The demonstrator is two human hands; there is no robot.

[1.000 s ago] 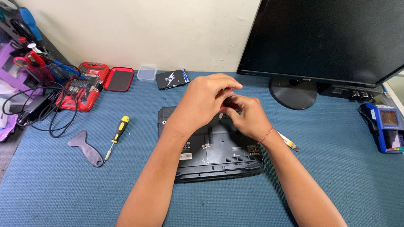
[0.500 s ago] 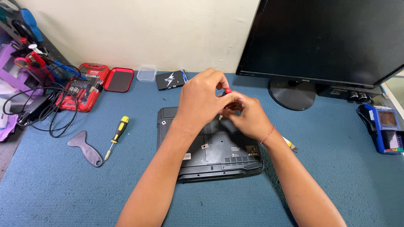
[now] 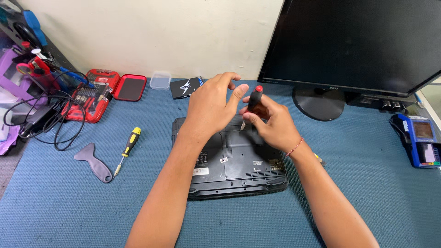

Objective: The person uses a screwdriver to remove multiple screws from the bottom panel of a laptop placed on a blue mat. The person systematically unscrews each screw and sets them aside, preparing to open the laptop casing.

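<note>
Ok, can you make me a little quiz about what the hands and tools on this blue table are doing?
1. True or false: the right hand holds a black screwdriver with a red cap over the upside-down laptop.
2. Which tool lies on the blue mat right beside the yellow-and-black screwdriver? A: a grey pry tool, B: a hammer, C: scissors.
3. Fill in: the left hand hovers with its fingers ____.

Key
1. True.
2. A, the grey pry tool.
3. Open; it grips nothing that shows.
</note>
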